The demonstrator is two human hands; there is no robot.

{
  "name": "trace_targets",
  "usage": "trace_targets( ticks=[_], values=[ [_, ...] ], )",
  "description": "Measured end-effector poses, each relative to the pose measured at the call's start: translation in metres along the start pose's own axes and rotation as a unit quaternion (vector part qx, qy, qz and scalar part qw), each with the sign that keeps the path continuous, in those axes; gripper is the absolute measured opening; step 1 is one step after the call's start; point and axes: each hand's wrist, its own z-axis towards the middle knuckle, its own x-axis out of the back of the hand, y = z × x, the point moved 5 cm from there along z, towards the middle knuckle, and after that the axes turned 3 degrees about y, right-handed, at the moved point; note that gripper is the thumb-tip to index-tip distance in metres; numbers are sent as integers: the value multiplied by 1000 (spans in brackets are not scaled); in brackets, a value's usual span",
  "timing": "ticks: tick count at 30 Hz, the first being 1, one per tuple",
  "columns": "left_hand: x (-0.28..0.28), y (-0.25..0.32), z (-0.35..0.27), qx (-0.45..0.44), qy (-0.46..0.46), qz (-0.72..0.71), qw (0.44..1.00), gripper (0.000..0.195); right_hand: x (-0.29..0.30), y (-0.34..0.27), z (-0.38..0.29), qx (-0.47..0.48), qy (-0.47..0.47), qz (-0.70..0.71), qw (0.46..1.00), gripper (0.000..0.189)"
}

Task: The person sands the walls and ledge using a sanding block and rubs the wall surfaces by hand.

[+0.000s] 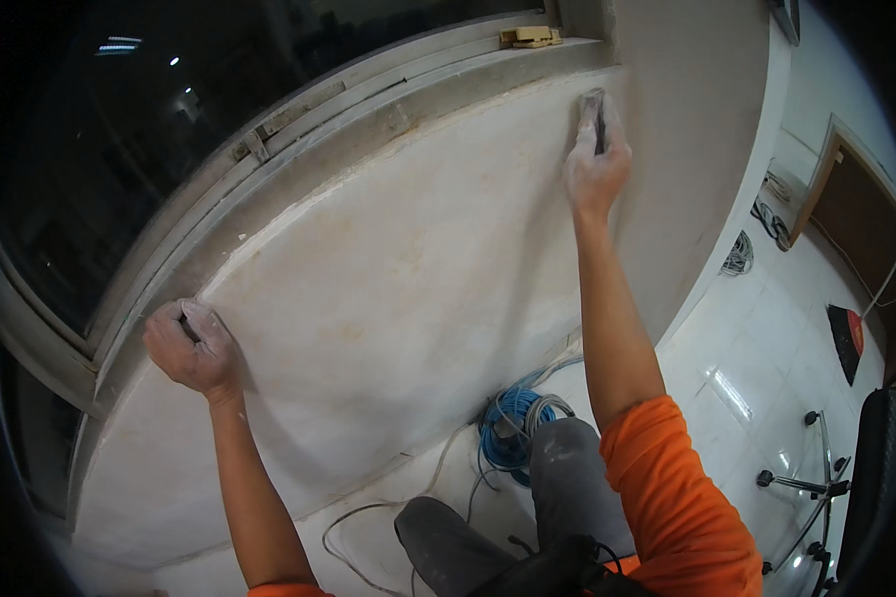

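Observation:
A whitish plastered wall (418, 254) below a window fills the middle of the view. My right hand (599, 160) is raised near the wall's upper right corner, gripping a small, dusty, dark-edged block (591, 104) whose exact kind I cannot tell. On the left, my left hand (193, 345) is curled at the lower edge of the window sill (269, 201); a dark gap shows between its thumb and fingers, and whether it holds anything is hidden. Pale dust coats the fingers of both hands.
A yellowish plastic piece (530, 36) lies on the sill at the top. Coiled blue cable (509, 433) and loose grey cable sit on the floor by my knees. A wheeled chair base (814, 485), a broom head (845, 343) and more coiled cable (738, 254) are at the right.

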Motion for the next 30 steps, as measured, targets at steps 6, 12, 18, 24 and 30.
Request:
trace_targets(
  ticks=[6,12,18,24,30],
  values=[
    [1,-15,-9,-6,-8,0,1000,11,3,-70,-129,150,-150,45,976,50],
    [-1,-6,-2,-29,-3,4,1000,11,33,-38,-160,176,-287,72,939,58],
    [-2,-1,-5,-23,15,-12,1000,9,10,18,-36,-101,-57,25,993,35],
    [-3,-5,-7,-11,-3,-12,1000,13,32,-52,-197,145,-239,136,951,58],
    [1,-12,-6,-13,6,-41,999,13,12,11,-113,17,-86,-39,995,47]
  ],
)
